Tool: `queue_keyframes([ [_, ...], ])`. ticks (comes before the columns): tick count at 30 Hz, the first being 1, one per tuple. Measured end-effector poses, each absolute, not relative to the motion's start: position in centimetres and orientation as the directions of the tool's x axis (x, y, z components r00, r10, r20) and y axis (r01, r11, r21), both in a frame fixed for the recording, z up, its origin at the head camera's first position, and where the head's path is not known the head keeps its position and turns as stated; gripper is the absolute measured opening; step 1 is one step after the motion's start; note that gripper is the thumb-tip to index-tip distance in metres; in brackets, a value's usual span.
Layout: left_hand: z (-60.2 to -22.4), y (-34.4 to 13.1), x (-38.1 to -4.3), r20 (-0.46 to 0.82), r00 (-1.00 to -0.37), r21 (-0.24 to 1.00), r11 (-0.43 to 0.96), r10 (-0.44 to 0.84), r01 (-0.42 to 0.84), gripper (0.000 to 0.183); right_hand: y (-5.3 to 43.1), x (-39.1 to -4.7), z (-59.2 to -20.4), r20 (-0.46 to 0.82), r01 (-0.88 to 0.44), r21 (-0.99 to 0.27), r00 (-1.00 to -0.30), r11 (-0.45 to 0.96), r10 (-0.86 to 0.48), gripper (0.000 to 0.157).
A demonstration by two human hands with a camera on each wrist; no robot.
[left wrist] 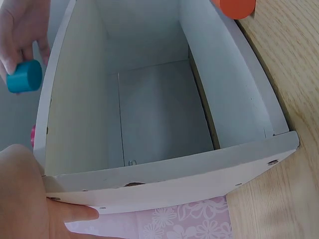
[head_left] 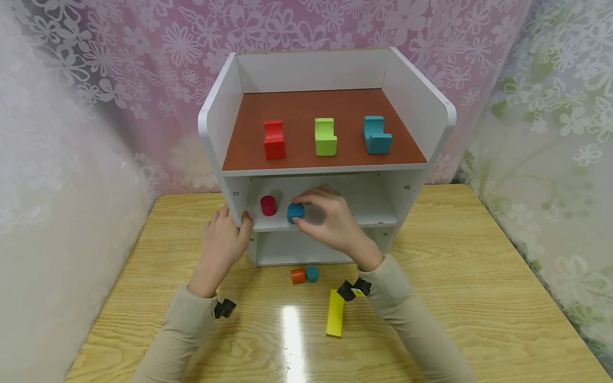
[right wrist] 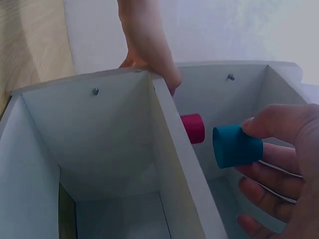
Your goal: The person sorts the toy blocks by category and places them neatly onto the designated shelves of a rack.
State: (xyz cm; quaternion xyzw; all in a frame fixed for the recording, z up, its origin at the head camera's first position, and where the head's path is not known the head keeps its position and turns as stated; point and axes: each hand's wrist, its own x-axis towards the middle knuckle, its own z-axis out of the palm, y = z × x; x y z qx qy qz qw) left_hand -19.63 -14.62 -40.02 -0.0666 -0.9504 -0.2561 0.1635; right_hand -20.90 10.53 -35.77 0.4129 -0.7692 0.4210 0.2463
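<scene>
My right hand (head_left: 335, 221) pinches a blue cylinder block (head_left: 296, 213) between thumb and fingers at the middle shelf (head_left: 371, 205) of a small white shelf unit. In the right wrist view the blue cylinder (right wrist: 234, 146) lies sideways in the grip, just right of a dark pink cylinder (right wrist: 193, 128). That pink cylinder (head_left: 268, 206) stands on the middle shelf toward its left end. With my left hand (head_left: 222, 242) I grip the unit's left side panel (head_left: 230, 183), the thumb at its front edge and the fingers on the outside.
Red (head_left: 274, 141), green (head_left: 325, 138) and teal (head_left: 377, 136) notched blocks stand in a row on the brown top. On the wooden table before the unit lie an orange cylinder (head_left: 298, 275), a second blue cylinder (head_left: 312, 274) and a yellow bar (head_left: 334, 314). Flowered curtains hang behind.
</scene>
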Motion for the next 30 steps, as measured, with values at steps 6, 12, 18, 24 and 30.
queue_keyframes([
  [6, -40.0, -14.6, -19.7, 0.339, -0.940, 0.465, 0.861, 0.041, 0.205, 0.051, 10.5, -21.9, -35.8, 0.660, -0.775, -0.518, -0.631, 0.361, -0.408, 0.027],
  [12, -40.0, -14.6, -19.6, 0.331, -0.943, 0.467, 0.861, 0.039, 0.200, 0.051, 10.4, -22.4, -35.8, 0.581, -0.707, -0.560, -0.707, 0.432, -0.404, 0.027],
  [18, -40.0, -14.6, -19.6, 0.325, -0.945, 0.470, 0.860, 0.041, 0.199, 0.051, 10.3, -22.9, -35.9, 0.548, -0.683, -0.565, -0.730, 0.463, -0.408, 0.028],
  [24, -40.0, -14.6, -19.7, 0.330, -0.943, 0.467, 0.862, 0.038, 0.198, 0.052, 10.2, -23.2, -36.1, 0.530, -0.673, -0.556, -0.739, 0.487, -0.415, 0.028],
  [30, -40.1, -14.6, -19.7, 0.342, -0.939, 0.468, 0.859, 0.040, 0.207, 0.051, 10.2, -23.4, -36.2, 0.527, -0.671, -0.555, -0.741, 0.491, -0.417, 0.028],
])
